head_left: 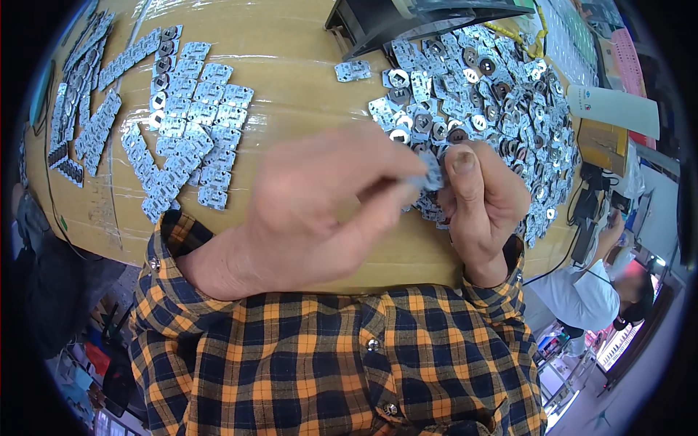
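Board (432, 173): one, small, thin, blue-grey; lay off centre toward two o'clock, between the hands.
Left hand (320, 207): bare, blurred; thumb and forefinger pinched on the board.
Right hand (483, 196): at three o'clock; thumb pressed toward curled fingers, just beside the board. Whether it gripped anything could not be told.

Risks, as judged: a slip of the pinch on so thin an edge could have dropped the board into the heap (502, 131) at two o'clock, among lookalikes. A sleeve (171, 272) brushing toward ten o'clock could have knocked the rows (190, 120) askew. Loose piling could have let heap pieces slide or scratch.

Heap: flat boards, tangled at all angles, some bearing round discs (398, 78), dark or whitish.
Rows: similar boards, closely laid in slanting bands.
Stray (352, 70): one flat piece, twelve o'clock, just beside the heap.
Frame (378, 33): black, angular, toward half past twelve.
Table (298, 94): brown, with glossy, wrinkled strips, seemingly clear tape.
Sleeve: plaid cloth, orange and dark.
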Motion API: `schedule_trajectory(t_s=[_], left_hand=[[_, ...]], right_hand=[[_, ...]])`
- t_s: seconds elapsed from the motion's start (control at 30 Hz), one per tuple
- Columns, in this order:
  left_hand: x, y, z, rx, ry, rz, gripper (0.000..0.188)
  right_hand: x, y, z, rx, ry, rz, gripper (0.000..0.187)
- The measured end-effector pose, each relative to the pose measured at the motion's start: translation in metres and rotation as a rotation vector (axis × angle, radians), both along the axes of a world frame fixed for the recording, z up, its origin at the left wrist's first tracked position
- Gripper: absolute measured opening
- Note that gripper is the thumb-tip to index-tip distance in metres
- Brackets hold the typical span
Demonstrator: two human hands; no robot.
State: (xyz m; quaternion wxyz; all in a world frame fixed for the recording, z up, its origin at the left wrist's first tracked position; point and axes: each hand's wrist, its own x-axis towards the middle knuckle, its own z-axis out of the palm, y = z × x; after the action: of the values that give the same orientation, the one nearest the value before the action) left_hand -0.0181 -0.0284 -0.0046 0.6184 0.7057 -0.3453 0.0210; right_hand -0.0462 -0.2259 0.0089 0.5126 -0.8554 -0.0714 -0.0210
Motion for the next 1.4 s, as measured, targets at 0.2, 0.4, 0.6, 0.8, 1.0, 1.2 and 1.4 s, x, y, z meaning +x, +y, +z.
schedule_trajectory(t_s=[0.2,0.4,0.6,0.8,1.0,1.2,1.4], left_hand=[[-0.001,-0.003,0.000,-0.226,0.564,-0.013,0.016],[-0.004,0.000,0.010,-0.220,0.790,-0.127,0.016],[-0.002,0.001,0.011,-0.203,0.788,-0.185,0.012],[-0.003,0.002,0.009,-0.234,0.795,-0.192,0.010],[-0.004,0.003,0.010,-0.233,0.796,-0.180,0.009],[-0.003,0.002,0.010,-0.234,0.773,-0.198,0.015],[-0.004,0.003,0.004,-0.246,0.661,-0.130,0.023]], right_hand=[[0.004,-0.002,-0.001,-0.109,-0.274,0.029,0.021],[-0.001,0.001,0.005,0.173,0.091,0.094,0.024],[-0.003,0.002,0.001,0.632,0.478,0.081,0.032],[-0.003,0.010,0.004,0.591,0.474,0.062,0.044],[-0.004,0.011,0.005,0.595,0.450,0.081,0.045],[-0.007,0.005,0.000,0.829,0.529,0.092,0.039],[-0.002,0.011,0.005,0.695,0.464,0.025,0.044]])
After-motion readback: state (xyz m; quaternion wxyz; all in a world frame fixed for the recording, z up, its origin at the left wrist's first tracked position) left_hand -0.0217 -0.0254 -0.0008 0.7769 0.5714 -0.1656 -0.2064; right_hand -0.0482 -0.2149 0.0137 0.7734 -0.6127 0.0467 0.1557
